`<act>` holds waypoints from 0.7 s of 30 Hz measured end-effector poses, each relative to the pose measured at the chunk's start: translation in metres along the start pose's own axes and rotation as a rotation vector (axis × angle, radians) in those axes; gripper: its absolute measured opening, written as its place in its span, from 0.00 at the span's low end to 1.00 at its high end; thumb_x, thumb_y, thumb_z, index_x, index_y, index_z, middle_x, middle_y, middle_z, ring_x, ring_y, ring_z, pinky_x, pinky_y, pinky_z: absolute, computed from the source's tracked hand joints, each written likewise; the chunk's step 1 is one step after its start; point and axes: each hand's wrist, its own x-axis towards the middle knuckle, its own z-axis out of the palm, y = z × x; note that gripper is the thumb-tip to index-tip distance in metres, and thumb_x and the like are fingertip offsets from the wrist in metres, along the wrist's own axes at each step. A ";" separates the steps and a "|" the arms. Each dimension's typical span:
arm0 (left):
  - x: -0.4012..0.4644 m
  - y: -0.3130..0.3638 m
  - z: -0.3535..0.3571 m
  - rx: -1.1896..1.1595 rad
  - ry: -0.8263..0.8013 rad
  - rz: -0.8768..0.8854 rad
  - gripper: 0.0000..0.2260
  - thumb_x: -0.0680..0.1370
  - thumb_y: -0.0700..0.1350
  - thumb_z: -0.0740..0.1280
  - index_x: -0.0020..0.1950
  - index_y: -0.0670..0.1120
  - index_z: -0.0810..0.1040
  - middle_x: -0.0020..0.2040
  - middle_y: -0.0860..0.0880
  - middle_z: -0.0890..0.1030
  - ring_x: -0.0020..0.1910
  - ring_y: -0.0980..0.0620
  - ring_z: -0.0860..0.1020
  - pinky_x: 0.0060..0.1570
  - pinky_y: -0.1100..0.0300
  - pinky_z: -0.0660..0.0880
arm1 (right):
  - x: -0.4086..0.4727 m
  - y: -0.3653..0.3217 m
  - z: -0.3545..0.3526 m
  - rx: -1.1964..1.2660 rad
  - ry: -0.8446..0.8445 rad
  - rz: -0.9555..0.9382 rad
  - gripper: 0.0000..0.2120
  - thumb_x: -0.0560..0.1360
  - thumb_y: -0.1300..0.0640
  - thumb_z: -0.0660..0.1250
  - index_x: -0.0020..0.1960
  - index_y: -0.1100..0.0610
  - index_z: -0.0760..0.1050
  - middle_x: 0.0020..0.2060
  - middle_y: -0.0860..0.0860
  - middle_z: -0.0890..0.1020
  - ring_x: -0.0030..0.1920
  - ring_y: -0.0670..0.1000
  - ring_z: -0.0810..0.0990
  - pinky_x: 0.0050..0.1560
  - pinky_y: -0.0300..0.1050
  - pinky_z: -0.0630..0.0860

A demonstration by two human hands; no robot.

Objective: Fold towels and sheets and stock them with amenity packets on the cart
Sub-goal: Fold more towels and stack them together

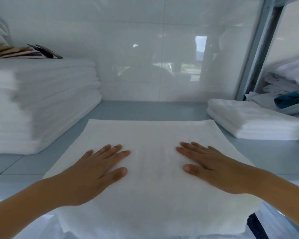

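A white towel [152,135] lies spread flat on the bench [145,109], in the middle, with its near end hanging over the front edge. The left hand [93,169] and the right hand [212,168] both rest palm down on it, near each other, with the fingers [117,150] stretched out and released; they grasp nothing. The step seems to be smoothing the cloth before a fold. To do it well, I think the palms should press lightly and slide outward toward the side edges, so that wrinkles leave and the corners stay square. At the left edge of the bench stands a tall stack of folded towels [47,104]; at the right edge lies a lower stack [252,119].
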 end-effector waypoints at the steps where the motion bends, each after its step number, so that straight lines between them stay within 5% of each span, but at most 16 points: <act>1: 0.005 -0.002 -0.002 -0.005 -0.014 -0.004 0.30 0.74 0.77 0.38 0.76 0.76 0.42 0.77 0.74 0.38 0.76 0.71 0.35 0.78 0.57 0.39 | 0.005 0.002 0.000 -0.007 -0.004 0.001 0.32 0.77 0.24 0.42 0.78 0.28 0.38 0.77 0.27 0.38 0.77 0.32 0.34 0.79 0.44 0.37; 12: 0.123 -0.045 -0.032 0.037 -0.066 -0.037 0.28 0.82 0.67 0.45 0.82 0.65 0.46 0.83 0.60 0.45 0.82 0.58 0.43 0.80 0.49 0.42 | 0.120 0.053 -0.033 -0.011 0.008 0.034 0.34 0.78 0.27 0.44 0.81 0.34 0.45 0.81 0.34 0.47 0.80 0.39 0.43 0.81 0.52 0.42; 21: 0.196 -0.087 -0.041 0.017 0.000 -0.016 0.29 0.82 0.68 0.48 0.82 0.62 0.52 0.83 0.57 0.51 0.82 0.56 0.49 0.79 0.55 0.44 | 0.190 0.077 -0.044 0.007 0.112 0.114 0.32 0.80 0.30 0.50 0.82 0.39 0.54 0.81 0.38 0.55 0.81 0.42 0.51 0.81 0.47 0.44</act>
